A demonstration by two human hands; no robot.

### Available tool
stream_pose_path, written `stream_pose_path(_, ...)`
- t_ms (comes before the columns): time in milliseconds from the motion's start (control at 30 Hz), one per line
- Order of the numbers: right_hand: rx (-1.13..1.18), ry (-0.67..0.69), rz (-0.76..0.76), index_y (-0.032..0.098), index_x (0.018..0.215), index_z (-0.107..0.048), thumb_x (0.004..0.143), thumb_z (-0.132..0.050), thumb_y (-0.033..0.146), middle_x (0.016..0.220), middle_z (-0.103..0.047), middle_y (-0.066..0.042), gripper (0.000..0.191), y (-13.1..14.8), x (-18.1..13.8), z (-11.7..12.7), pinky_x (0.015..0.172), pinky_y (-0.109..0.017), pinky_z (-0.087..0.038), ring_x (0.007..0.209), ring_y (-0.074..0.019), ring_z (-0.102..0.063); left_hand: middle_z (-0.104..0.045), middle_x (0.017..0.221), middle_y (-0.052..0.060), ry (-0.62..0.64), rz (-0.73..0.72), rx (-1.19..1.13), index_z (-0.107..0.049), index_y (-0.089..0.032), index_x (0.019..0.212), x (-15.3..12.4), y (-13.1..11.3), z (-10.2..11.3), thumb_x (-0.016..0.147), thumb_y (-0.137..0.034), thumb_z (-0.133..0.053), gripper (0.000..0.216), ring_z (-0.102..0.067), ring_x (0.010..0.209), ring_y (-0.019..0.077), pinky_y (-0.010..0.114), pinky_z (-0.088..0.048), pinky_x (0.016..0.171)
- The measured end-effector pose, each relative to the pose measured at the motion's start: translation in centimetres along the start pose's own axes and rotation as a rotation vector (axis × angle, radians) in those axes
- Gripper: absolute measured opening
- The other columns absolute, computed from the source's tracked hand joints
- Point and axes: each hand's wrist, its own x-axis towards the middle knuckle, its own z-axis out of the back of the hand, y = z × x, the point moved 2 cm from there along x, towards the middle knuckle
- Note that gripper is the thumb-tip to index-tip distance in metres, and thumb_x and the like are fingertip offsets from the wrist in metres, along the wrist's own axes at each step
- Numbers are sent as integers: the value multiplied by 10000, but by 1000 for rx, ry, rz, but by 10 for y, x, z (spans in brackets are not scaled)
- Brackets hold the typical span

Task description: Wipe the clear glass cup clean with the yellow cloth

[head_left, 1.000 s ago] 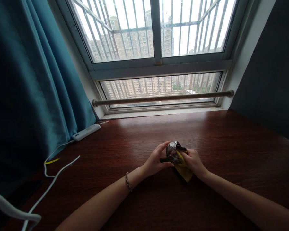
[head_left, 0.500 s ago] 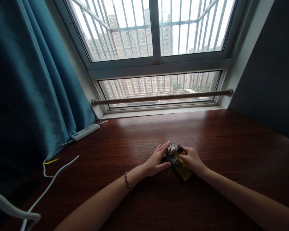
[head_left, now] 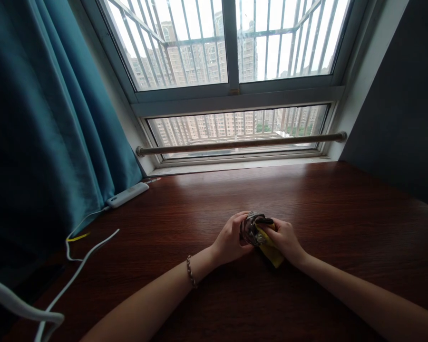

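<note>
Above the middle of the brown wooden tabletop, my left hand [head_left: 232, 240] is curled round the side of a small, round, shiny glass [head_left: 249, 230], thumb below and fingers above. It looks see-through with dark reflections; its exact kind is hard to make out. My right hand [head_left: 286, 241] pinches a yellow cloth [head_left: 273, 255] with a dark edge, pressed into or against the right side of the glass. Part of the cloth hangs below the right fingers. The fingertips of my right hand are partly hidden by the cloth.
A white power strip [head_left: 128, 194] lies at the left back beside a blue curtain [head_left: 82, 133]. White cables [head_left: 82, 266] and a yellow tie [head_left: 78, 237] are at the left. A barred window [head_left: 231, 90] with a horizontal rail [head_left: 235, 144] stands behind the table [head_left: 306, 190].
My left fingers have gone from nearly straight to curled round the glass. The glass has turned and shifted slightly left, and the right hand still grips the cloth.
</note>
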Motion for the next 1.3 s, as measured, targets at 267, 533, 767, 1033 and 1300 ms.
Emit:
stream_pose_path(267,-50,21,17,163,797,-639,695,-632,296,722,-656,-12,169,-1,0,-2,605,-246,-378,679,-173,-587,-370,1334,169,95,-125,-62,-231,-231,1307,4,-13,7,656,-117,-649,782,-420,1217,286,464,-403,959)
stream_pose_path(533,-10,5,49,156,725,-643,795,-547,377,697,-650,-19,251,1,1,-1,594,-226,-373,663,-158,-574,-457,1263,163,114,-97,-61,-272,-200,1326,9,-17,15,672,-337,-726,808,-459,1176,294,440,-407,970)
stream_pose_path(767,29,10,57,140,645,-603,829,-488,379,620,-604,-19,322,-1,-1,-3,539,-221,-349,596,-145,-525,-340,1341,178,130,-72,29,-201,-212,1377,5,-15,7,629,-474,-747,962,-390,1224,323,463,-388,987)
stream_pose_path(1033,31,27,101,129,754,-624,780,-504,238,717,-637,-33,164,-3,-4,-2,611,-238,-375,654,-159,-543,-460,1278,119,76,-116,72,-272,-235,1346,5,-18,8,686,-437,-707,816,-382,1242,295,498,-260,1064)
stream_pose_path(1300,2,12,100,142,747,-631,761,-546,256,690,-640,-24,143,2,-5,-2,589,-238,-366,637,-159,-558,-478,1290,141,180,25,-15,-380,-164,1307,7,-13,15,815,-596,-466,661,-423,1224,283,464,-279,1056)
